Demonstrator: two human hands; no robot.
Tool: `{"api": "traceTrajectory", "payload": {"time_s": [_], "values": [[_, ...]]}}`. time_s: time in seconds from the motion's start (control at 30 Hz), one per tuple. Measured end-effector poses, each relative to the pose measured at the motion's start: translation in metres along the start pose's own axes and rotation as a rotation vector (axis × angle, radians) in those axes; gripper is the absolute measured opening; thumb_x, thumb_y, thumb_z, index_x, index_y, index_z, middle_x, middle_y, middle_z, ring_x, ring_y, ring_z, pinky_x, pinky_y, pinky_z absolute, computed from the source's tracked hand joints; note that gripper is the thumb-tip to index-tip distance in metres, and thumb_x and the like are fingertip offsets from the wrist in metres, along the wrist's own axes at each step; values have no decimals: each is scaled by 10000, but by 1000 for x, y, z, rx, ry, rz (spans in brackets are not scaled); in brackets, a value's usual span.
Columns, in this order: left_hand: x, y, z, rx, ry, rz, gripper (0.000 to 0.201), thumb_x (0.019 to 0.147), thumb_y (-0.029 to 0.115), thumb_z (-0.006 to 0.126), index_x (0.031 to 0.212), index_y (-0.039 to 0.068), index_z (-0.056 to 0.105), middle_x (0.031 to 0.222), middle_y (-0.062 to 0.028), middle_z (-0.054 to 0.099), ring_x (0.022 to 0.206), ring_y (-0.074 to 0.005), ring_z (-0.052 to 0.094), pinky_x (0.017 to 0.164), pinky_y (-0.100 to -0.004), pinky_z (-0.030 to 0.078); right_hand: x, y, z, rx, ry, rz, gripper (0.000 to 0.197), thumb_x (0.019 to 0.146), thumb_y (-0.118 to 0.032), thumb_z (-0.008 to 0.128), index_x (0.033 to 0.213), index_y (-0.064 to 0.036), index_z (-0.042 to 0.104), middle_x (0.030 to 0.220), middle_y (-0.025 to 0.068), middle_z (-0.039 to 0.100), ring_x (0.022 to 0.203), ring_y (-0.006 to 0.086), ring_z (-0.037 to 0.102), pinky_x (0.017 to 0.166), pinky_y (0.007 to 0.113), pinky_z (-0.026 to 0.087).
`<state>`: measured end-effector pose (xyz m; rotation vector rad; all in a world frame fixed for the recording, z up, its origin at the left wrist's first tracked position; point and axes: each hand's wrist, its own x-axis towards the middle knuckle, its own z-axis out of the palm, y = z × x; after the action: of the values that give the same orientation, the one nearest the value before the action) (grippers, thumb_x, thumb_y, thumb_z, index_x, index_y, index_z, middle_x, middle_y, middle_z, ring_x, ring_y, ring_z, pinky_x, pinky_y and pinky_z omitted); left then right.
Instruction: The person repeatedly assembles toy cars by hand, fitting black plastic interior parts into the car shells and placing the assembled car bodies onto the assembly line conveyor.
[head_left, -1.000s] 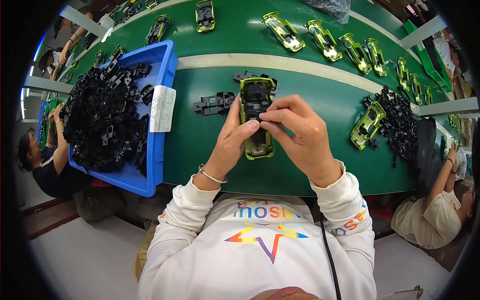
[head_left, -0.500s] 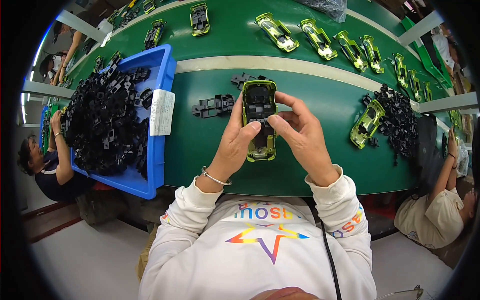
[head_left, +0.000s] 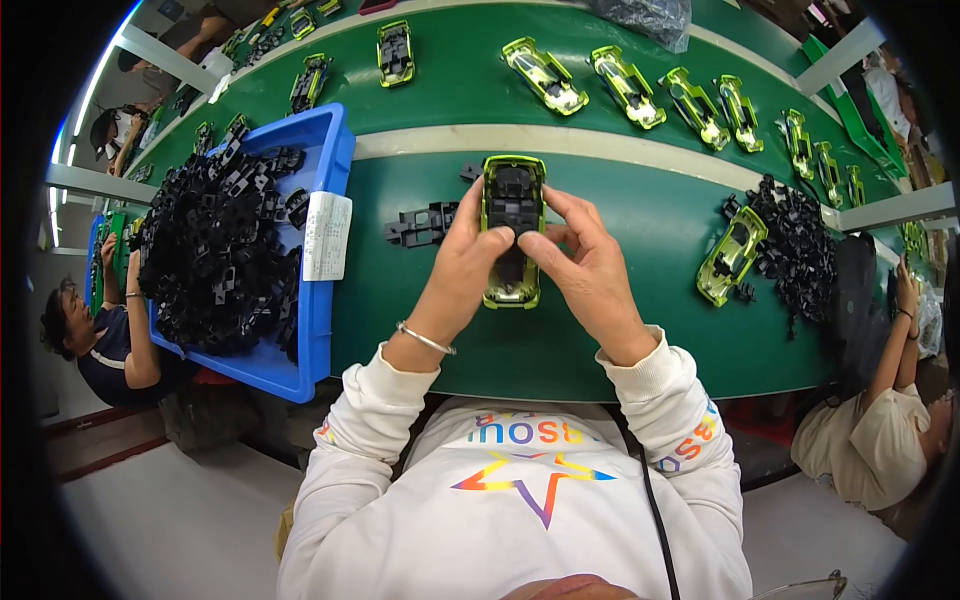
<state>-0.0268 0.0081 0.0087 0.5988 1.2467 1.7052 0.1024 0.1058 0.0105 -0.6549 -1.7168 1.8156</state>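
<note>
Two-handed hold on green car shell

We see it over the desk, open side up. Left hand has fingers clamped on its left edge, right hand on its right; both thumbs touch the black insert. Left: blue bin, black parts. Right: second shell, black pile.

car shell: lime-green | insert: black | bin: blue | tabletop: green
</note>
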Motion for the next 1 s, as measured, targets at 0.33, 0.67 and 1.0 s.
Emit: {"api": "traceTrajectory", "payload": {"time_s": [0.33, 0.67, 1.0], "values": [[228, 15, -95, 3, 394, 107, 522, 843, -1, 622, 1335, -104, 479, 1165, -142, 646, 989, -202, 630, 851, -325, 522, -14, 3, -43, -113, -96, 68, 346, 931, -104, 690, 1264, -26, 641, 1203, 82, 605, 919, 146, 658, 777, 251, 534], [323, 28, -135, 1245, 551, 425, 607, 896, 172, 613, 1450, -21, 456, 1416, -272, 519, 1296, -433, 509, 1086, -443, 417, 22, 1, -49, -512, -37, -151, 400, 845, -94, 746, 1229, -44, 646, 1175, 137, 628, 992, 302, 635, 862, 365, 524], [245, 13, -22, 1181, 405, 98, 877, 724, 544, 819, 1146, -167, 527, 1087, -327, 671, 1029, -437, 675, 908, -448, 528, 47, 9, -39, -892, -198, -425, 391, 803, -15, 712, 1186, -57, 642, 1235, 133, 592, 1118, 322, 580, 912, 415, 509]]}}
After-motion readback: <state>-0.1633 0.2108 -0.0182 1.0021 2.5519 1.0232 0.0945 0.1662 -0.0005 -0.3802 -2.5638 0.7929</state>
